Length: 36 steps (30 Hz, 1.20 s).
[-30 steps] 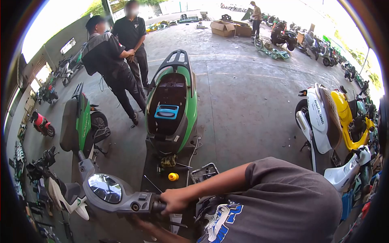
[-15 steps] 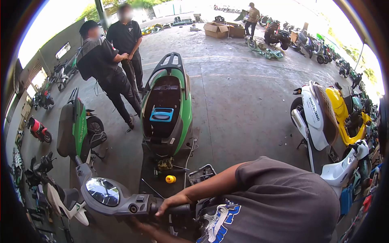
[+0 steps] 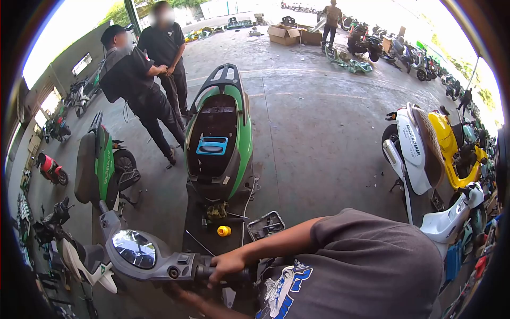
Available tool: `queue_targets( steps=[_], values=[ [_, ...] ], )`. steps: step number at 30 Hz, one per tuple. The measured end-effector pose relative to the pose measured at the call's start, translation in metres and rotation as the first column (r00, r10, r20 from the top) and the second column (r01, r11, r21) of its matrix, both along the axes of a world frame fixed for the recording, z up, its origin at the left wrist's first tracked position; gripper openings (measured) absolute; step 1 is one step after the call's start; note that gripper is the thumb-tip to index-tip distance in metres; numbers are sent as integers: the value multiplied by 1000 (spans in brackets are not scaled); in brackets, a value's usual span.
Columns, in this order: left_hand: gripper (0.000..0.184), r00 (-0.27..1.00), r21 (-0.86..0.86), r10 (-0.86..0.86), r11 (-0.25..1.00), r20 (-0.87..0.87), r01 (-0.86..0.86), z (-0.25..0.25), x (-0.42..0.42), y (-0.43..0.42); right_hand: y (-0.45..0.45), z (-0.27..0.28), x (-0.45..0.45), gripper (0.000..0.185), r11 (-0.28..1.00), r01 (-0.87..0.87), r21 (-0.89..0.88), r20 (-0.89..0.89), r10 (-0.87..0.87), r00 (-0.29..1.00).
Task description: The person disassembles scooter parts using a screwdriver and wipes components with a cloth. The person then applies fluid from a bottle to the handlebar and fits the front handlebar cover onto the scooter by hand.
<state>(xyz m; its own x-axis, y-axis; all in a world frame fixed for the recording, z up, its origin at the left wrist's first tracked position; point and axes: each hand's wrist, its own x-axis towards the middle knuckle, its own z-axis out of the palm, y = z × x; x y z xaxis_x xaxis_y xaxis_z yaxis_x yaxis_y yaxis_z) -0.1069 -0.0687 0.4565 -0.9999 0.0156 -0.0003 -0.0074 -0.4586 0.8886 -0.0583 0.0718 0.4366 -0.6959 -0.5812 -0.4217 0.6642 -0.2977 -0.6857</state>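
Note:
My right hand [image 3: 227,264] is closed over the dark handlebar grip [image 3: 239,275] of a grey scooter front. Below the handlebar, my left hand [image 3: 183,295] reaches under the grey cover [image 3: 183,260]; its fingers are hidden. A round mirror or display with a shiny surface [image 3: 134,249] sits in the cover. Behind it, on the dark footboard [image 3: 199,231], lie a yellow round item [image 3: 224,231], a thin rod [image 3: 201,243] and a dirty cloth-like bundle [image 3: 217,211]. A blue-framed item [image 3: 212,145] lies in the open seat compartment of the green body [image 3: 244,154].
An open tool tray [image 3: 265,225] lies beside the footboard. Two people [image 3: 139,80] stand at the upper left near a green scooter [image 3: 104,165]. White [image 3: 417,151] and yellow [image 3: 451,151] scooters stand right. Another person [image 3: 332,24] is near cardboard boxes [image 3: 284,34].
My right hand has shifted on the grip, its fingers straightening and then curling round it again. My left hand stays under the handlebar. The view has shifted slightly; the far person has turned.

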Motion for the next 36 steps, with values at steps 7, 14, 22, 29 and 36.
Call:
queue_targets(
  steps=[7,14,22,29,36],
  values=[
    [70,994,-92,-84,993,-73,77,-41,-27,-23,3,59,12,53,365,381,850,-497,313,810],
    [68,996,-28,-89,996,-11,89,-30,-21,-19,4,-2,2,72,962,88,260,-340,6,940],
    [72,998,-151,-35,988,55,43,-30,-20,-17,10,16,13,62,996,-51,-76,5,52,999],
    [66,988,-99,-120,989,-93,111,-45,-29,-25,-3,41,20,39,487,295,822,-486,332,808],
    [68,995,-110,-93,990,-42,88,-36,-22,-11,-1,-2,7,45,998,1,-60,78,4,997]
  ],
)
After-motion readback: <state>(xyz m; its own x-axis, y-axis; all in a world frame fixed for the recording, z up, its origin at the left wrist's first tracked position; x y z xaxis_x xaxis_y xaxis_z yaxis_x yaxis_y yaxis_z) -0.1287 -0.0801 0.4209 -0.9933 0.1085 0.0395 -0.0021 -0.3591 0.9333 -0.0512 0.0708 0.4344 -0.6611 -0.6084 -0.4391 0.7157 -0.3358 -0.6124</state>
